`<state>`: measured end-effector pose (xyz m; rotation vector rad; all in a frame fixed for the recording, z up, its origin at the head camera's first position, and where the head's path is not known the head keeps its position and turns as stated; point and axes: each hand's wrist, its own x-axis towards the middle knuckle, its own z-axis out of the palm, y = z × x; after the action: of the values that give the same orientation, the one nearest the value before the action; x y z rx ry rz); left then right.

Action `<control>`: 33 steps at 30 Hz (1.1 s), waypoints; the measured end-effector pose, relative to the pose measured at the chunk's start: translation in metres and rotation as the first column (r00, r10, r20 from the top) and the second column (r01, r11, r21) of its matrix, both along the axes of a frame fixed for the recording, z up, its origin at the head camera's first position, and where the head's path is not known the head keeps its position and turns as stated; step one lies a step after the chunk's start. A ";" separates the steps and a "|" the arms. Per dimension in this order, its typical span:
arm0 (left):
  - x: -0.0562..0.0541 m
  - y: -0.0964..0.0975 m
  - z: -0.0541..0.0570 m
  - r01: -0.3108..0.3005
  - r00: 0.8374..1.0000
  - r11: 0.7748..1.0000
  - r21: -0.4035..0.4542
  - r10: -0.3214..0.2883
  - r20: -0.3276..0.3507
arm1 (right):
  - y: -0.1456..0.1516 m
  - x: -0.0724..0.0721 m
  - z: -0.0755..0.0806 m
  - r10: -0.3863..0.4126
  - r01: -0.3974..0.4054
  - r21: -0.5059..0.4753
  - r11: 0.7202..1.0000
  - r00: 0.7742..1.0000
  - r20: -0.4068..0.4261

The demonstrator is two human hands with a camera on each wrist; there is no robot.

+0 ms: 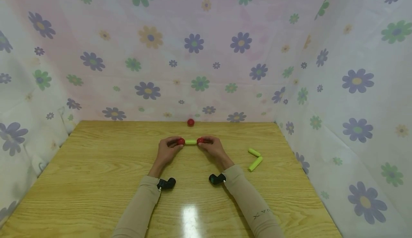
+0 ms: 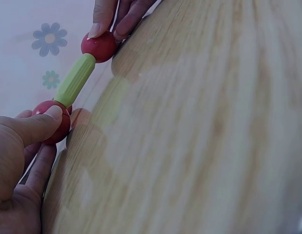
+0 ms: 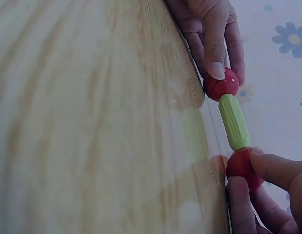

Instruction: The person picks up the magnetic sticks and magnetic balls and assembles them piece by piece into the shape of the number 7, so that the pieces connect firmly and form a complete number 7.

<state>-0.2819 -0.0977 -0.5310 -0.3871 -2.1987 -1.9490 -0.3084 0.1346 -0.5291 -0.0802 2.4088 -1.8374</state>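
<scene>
A: Left hand [image 1: 168,149]?
B: Gripped the left red ball [image 1: 181,141], thumb on the near side, fingers curled round it.
A: Right hand [image 1: 214,147]?
B: Same deal, pinched the right red ball [image 1: 200,141] between thumb and fingers.
A: And between them?
B: A green rod [image 1: 191,142], ridged, one end against each ball. It ran crosswise in front of the person, over the far half of the wooden table [image 1: 96,166]. Couldn't tell how deep the ends sat.
A: Loose parts?
B: Spare red ball [image 1: 191,122] at the table's far edge, straight beyond the rod. Two more rods off to the right of the right hand: shorter-looking rod [image 1: 254,152] farther back, longer-looking rod [image 1: 255,164] nearer, set in an angle, ends touching or nearly.
A: Backdrop?
B: Flowered cloth [image 1: 219,98] behind the table.
</scene>
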 end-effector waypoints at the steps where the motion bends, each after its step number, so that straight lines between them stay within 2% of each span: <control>1: 0.000 0.000 0.000 0.001 1.000 1.000 -0.001 -0.001 0.000 | 0.000 0.000 -0.001 0.000 0.000 0.000 1.000 1.000 -0.005; 10: 0.006 -0.001 0.009 0.026 0.999 0.999 0.035 -0.027 0.033 | -0.001 0.002 -0.001 -0.025 0.025 -0.003 1.000 1.000 -0.015; 20: 0.005 -0.001 0.008 0.033 0.999 0.999 0.035 -0.035 0.042 | -0.002 0.004 -0.004 -0.059 0.060 -0.043 0.997 0.998 0.005; 33: 0.007 -0.001 0.010 0.025 0.999 0.999 0.030 -0.026 0.026 | 0.002 0.006 -0.007 -0.051 0.052 -0.056 0.997 0.998 0.024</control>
<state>-0.2751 -0.0984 -0.5211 -0.3888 -2.1889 -2.0083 -0.3028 0.1361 -0.5360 -0.0020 2.3651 -1.9185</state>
